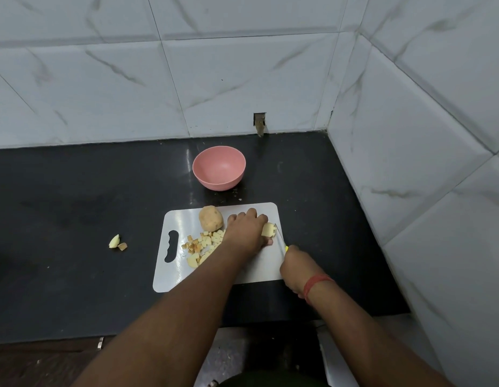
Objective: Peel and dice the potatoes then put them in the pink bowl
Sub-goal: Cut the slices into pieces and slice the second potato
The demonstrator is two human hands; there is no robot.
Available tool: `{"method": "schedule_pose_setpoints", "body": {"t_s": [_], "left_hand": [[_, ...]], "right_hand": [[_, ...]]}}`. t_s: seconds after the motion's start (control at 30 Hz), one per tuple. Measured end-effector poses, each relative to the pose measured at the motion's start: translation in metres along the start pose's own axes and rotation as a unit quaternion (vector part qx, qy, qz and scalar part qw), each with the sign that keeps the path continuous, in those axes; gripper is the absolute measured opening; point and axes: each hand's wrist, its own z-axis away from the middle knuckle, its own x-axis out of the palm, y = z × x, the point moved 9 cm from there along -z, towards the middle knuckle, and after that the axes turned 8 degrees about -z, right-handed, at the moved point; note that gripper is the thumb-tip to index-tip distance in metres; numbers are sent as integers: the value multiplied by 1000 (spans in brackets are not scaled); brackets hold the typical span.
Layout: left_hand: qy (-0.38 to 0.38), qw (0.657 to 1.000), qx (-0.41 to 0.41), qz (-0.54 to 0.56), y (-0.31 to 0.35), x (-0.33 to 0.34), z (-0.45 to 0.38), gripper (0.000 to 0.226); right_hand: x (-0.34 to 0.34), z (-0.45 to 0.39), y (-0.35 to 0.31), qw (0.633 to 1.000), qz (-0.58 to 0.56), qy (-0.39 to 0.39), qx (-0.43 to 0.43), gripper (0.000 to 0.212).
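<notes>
- Your left hand (247, 229) curls over a pale peeled potato piece (268, 229) on the white plastic cutting board (263, 268), holding it down.
- Your right hand (295, 265) grips a yellow-handled knife (280, 236); its blade stands just beside that piece.
- A heap of small diced potato cubes (205, 243) lies left of your left hand, below a whole brown unpeeled potato (211, 218).
- The round pink bowl (219, 168) sits beyond the board on the black counter (75, 205).
- Two potato scraps (117, 242) lie well apart, off to the left.
</notes>
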Motion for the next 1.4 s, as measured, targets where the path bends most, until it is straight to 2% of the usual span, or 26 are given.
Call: {"method": "schedule_pose_setpoints", "body": {"t_s": [0.37, 0.47, 0.7, 1.4], "left_hand": [[-38, 996, 60, 48, -7, 0, 8, 60], [-22, 997, 58, 52, -5, -4, 9, 57], [10, 997, 57, 42, -1, -5, 10, 56], [47, 997, 50, 25, 1, -5, 11, 51]], "right_hand": [[5, 11, 3, 1000, 6, -10, 13, 37], [8, 11, 2, 1000, 7, -10, 13, 35], [5, 14, -6, 999, -4, -20, -50, 31], [4, 21, -2, 998, -37, -15, -46, 31]]}}
